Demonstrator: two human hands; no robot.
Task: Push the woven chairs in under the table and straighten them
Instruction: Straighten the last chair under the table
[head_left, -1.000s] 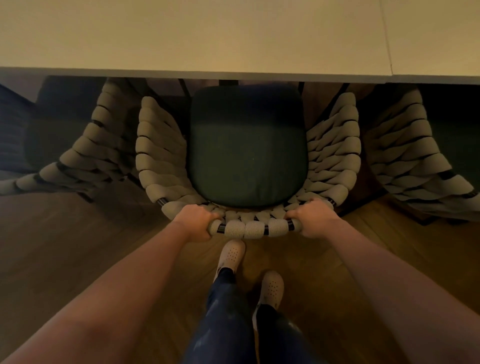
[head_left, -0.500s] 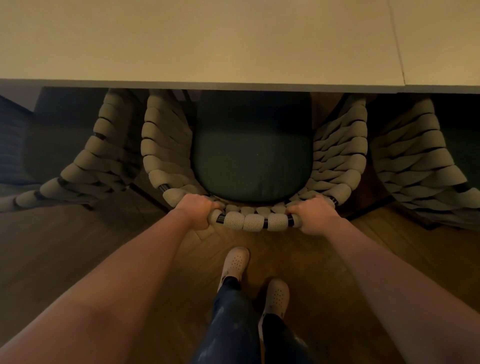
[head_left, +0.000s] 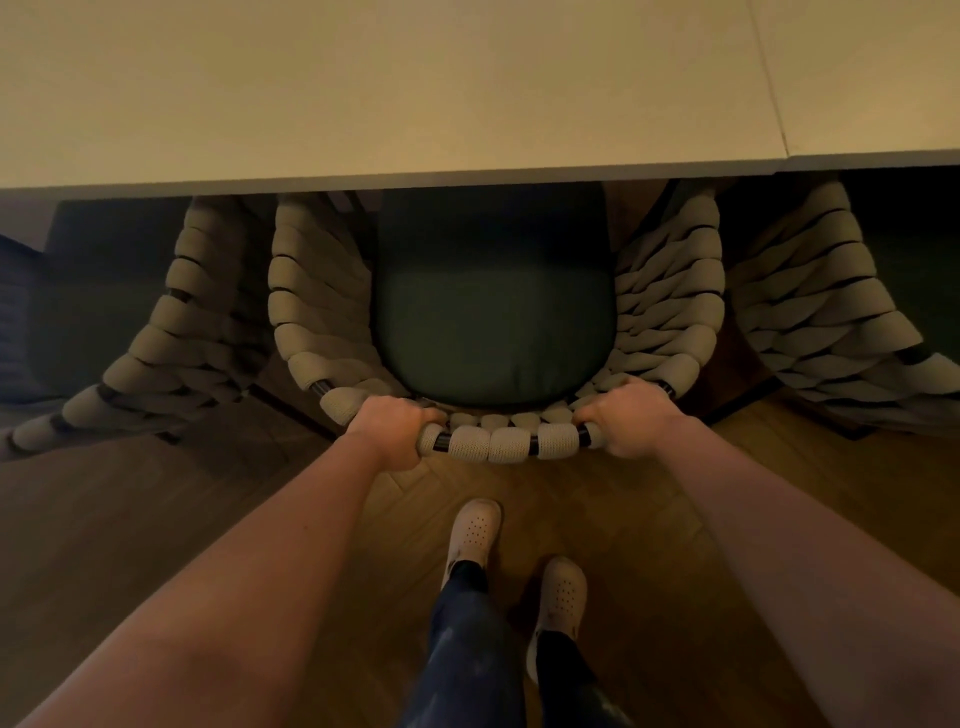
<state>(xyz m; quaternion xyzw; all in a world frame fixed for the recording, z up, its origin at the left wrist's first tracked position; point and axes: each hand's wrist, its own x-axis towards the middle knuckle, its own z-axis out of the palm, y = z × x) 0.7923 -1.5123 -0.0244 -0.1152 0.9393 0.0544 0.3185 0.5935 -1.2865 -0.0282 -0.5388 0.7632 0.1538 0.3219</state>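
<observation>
Worktop (head_left: 415, 104) hides the front of the middle chair (head_left: 670, 291) and its cushion (head_left: 493, 322). Left chair (head_left: 156, 353) and right chair (head_left: 831, 322) are cut off by frame edges, seats lost in shadow. Fingertips of left hand (head_left: 392, 431) and right hand (head_left: 631, 421) are out of sight, probably under the rail (head_left: 509, 441).

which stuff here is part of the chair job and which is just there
Job: middle beige woven chair with dark green cushion, gripped at its back rail by left hand and right hand; left woven chair; right woven chair; pale table top.
Just there: brown wooden floor; pale perforated shoes.
</observation>
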